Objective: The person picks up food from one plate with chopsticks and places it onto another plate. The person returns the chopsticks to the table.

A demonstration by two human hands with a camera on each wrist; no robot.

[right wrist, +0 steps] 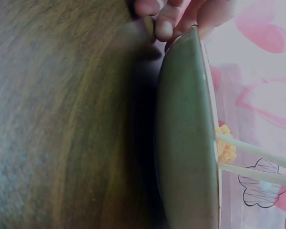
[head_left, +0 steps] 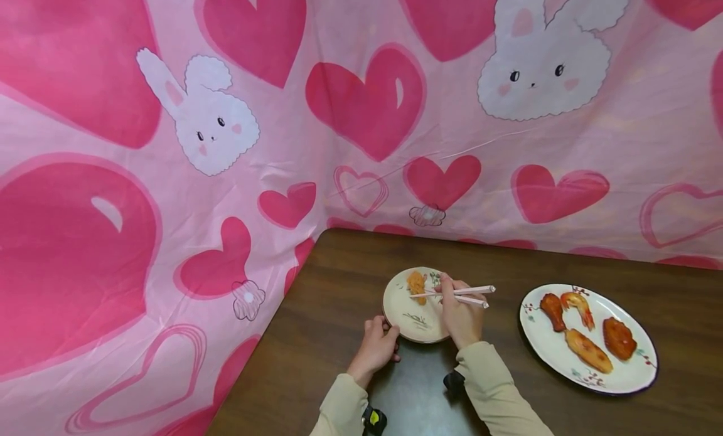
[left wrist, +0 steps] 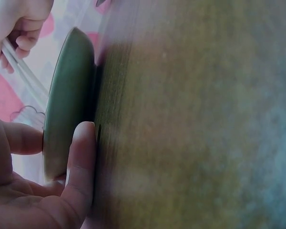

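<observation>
On the left we are pinching the small plate (head_left: 403, 320) at its near-left edge with the left hand (head_left: 377, 343), thumb lying at the rim and fingers reaching underneath. For steadiness, that grip should probably be staying light and low, so the plate isn't tipping off the tabletop (head_left: 316, 304); whether it is sitting flat, we cannot tell. The fried piece (head_left: 417, 287) is lying toward the far-left side of the small plate, and the chopsticks (head_left: 473, 290) are reaching it from the right. Whether their tips are squeezing it or merely touching, we cannot tell, because in the right wrist view the rim is hiding them. The right hand (head_left: 464, 317) is gripping the sticks over the plate's right side; we would do well to be setting the tips on opposite sides of the piece, pressing evenly, since its lumpy shape may be slipping. Farther right, the oval plate (head_left: 539, 335) is sitting near the right sleeve (head_left: 497, 376), so a wide elbow could be bumping it. It is carrying a drumstick (head_left: 553, 311), a shrimp (head_left: 580, 308), a long slice (head_left: 589, 351) and a patty (head_left: 619, 338).
</observation>
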